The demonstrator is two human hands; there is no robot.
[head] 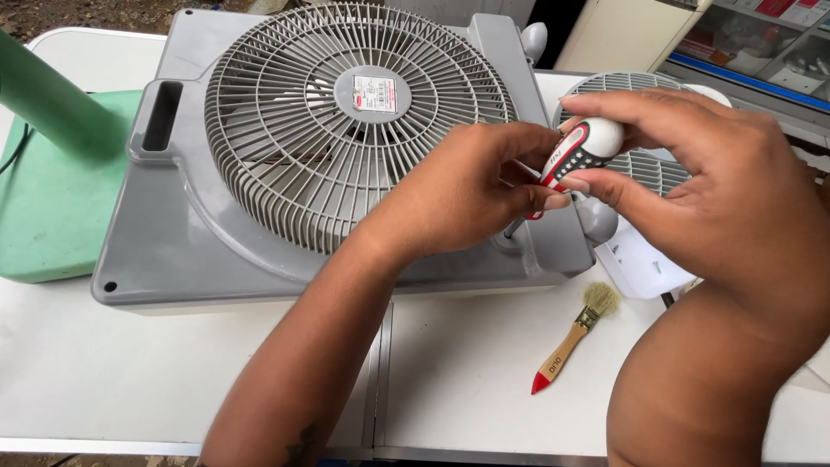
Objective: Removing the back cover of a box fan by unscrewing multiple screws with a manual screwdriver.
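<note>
A grey box fan (199, 225) lies flat on the white table (467, 363), its round grille (346, 121) facing up. A screwdriver (581, 149) with a red, black and white handle stands upright at the fan's near right corner, its shaft going down into the housing. My right hand (718, 182) grips the top of the handle. My left hand (471, 195) pinches the lower handle and shaft, resting on the fan's edge. The screwdriver tip is hidden behind my left hand.
A small paintbrush (575, 337) with a wooden, red-tipped handle lies on the table in front of the fan. A second round grille (640, 130) and a white plastic part (644, 264) sit to the right. A green base with a pole (52, 182) stands at left.
</note>
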